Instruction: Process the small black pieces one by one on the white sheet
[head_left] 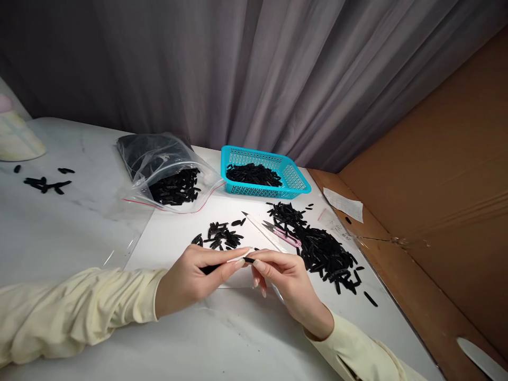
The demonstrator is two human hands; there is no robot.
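Close together over the front of a white sheet (159,238), my two hands meet at the fingertips. A small dark elongated piece (248,260) is pinched between them. My left hand (198,272) is closed, its thumb and forefinger on that piece, with a thin white strip (239,256) beside it. My right hand (288,275) grips the other end with thumb and fingers. A pale, slim object shows under the right palm; I cannot tell what it is. Just beyond lie a loose group of black pieces (222,235) and pink-handled thread snips (282,233).
A zip bag (174,185) of black pieces lies open at the back, beside a turquoise basket (262,191) holding more. To the right spreads a large black heap (325,254). A white pointed tool (262,227) lies near the snips. Cardboard (444,159) walls the right side.
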